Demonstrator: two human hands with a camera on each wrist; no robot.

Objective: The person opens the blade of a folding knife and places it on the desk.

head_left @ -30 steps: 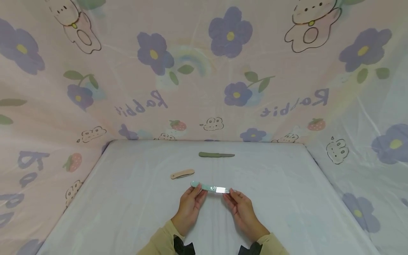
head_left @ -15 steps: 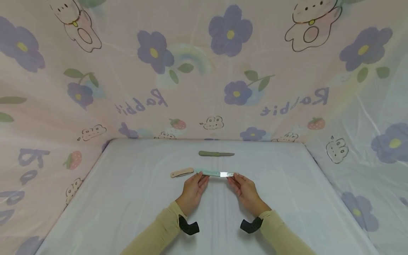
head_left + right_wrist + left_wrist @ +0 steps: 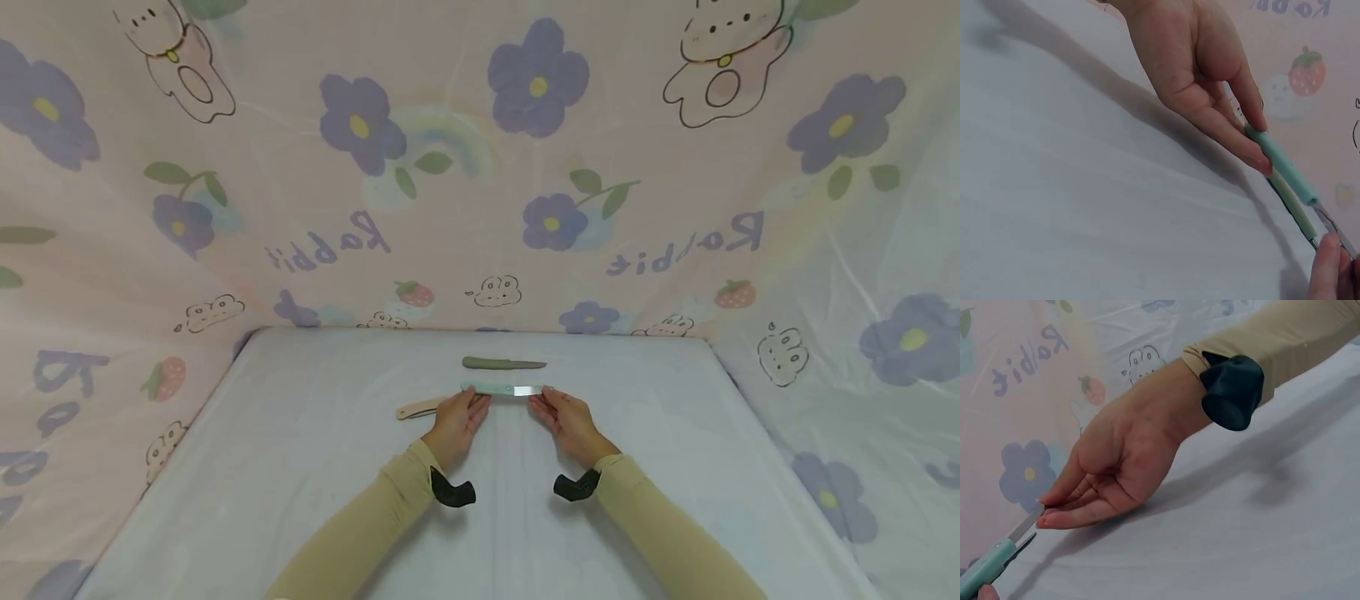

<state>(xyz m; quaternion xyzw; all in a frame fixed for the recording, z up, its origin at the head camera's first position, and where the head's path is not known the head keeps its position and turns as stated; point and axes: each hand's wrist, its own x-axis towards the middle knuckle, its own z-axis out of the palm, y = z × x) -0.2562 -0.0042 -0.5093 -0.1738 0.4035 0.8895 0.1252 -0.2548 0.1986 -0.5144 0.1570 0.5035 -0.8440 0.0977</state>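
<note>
A mint-handled folding knife (image 3: 491, 389) is held level above the table between both hands, blade out to the right. My left hand (image 3: 453, 425) pinches the handle's left end between thumb and fingers; the right wrist view shows this left hand (image 3: 1191, 75) on the mint handle (image 3: 1285, 167). The blade tip is pinched by my right hand (image 3: 566, 421), seen also as the right hand (image 3: 1122, 450) in the left wrist view. Just beyond lies a green-handled knife (image 3: 491, 363), blade pointing right. A beige folding knife (image 3: 416, 408) lies at left, partly hidden by my left hand.
White cloth covers the table (image 3: 300, 500). Patterned fabric with purple flowers (image 3: 538, 86) hangs at the back and on both sides. A black band piece (image 3: 453, 492) sits at the left wrist and another black piece (image 3: 576, 486) at the right.
Both hands have moved forward, away from the body, carrying the mint knife close to the green one. The left hand now covers part of the beige knife.
</note>
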